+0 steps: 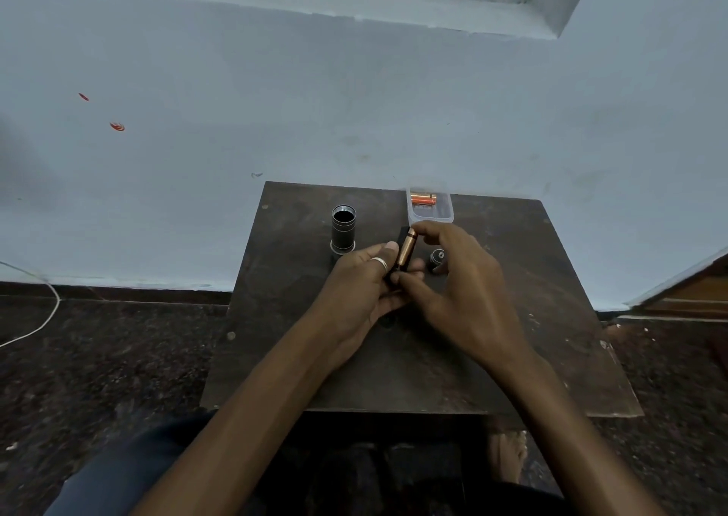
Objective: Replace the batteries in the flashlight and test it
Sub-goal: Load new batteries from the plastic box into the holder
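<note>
While the black cylindrical flashlight body (343,229) stands open-ended on the dark wooden table (551,279), a copper-coloured battery (405,250) is pinched between left hand (360,283) and right hand (453,279); insertion seems underway. Next, correct polarity must be checked before the black tail cap (437,258) is refitted.

Both my forearms bare, no sleeves in view. Left hand (364,279) wears one plain silver-coloured ring (380,262), a smooth band with no stone. Right hand (461,279): no ring or watch visible. Dark blue trousers (118,472) cover my left leg. One bare foot (508,452), no shoe.
</note>
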The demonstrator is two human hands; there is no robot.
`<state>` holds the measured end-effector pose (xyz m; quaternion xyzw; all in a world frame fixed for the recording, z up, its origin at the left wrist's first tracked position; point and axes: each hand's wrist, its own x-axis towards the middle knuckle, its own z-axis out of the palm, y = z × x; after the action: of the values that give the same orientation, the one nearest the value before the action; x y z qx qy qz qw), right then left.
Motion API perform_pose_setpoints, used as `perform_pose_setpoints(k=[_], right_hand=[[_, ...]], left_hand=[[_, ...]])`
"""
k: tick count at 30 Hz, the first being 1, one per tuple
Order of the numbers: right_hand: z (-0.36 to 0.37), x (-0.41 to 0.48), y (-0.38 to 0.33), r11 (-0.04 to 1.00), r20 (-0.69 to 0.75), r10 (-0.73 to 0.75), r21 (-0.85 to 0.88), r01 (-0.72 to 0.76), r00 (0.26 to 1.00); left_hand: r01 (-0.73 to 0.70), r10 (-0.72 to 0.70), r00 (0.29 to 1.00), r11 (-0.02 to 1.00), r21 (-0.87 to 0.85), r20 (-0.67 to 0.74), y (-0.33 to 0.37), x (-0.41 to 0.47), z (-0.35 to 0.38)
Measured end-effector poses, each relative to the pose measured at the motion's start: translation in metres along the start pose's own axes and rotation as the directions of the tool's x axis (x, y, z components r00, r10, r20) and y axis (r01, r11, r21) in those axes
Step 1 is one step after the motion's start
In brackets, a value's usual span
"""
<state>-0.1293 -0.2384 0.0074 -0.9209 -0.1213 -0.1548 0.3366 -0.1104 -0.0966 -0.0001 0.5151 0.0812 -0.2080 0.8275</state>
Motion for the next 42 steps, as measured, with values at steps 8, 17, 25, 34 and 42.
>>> perform_pose_setpoints(k=[8,17,25,34,42], right_hand=[[0.001,0.002,0.000,0.999,0.019,-0.029,-0.022,0.029,0.999],[0.003,0.001,0.006,0.992,-0.003,-0.118,-0.036,0.117,0.993],[0.001,0.000,0.003,1.000,-0.015,-0.010,-0.007,0.010,1.000],[-0.017,0.009,0.005,0.997,0.195,0.069,0.021,-0.074,0.978],[-0.031,0.055,0.028,0.984,-0.010,0.137,-0.113,-0.137,0.991]], left_hand=[[-0.078,0.072,0.996,0.988,0.132,0.054,0.000,-0.006,0.003],[-0.075,0.068,0.996,0.991,0.114,0.062,-0.001,-0.005,0.003],[-0.118,0.122,0.992,0.987,0.112,-0.027,-0.003,-0.002,0.004],[-0.043,0.049,0.997,0.994,0.099,-0.062,-0.008,-0.003,0.004],[-0.019,0.024,0.996,0.998,0.064,-0.082,-0.004,-0.003,0.002]])
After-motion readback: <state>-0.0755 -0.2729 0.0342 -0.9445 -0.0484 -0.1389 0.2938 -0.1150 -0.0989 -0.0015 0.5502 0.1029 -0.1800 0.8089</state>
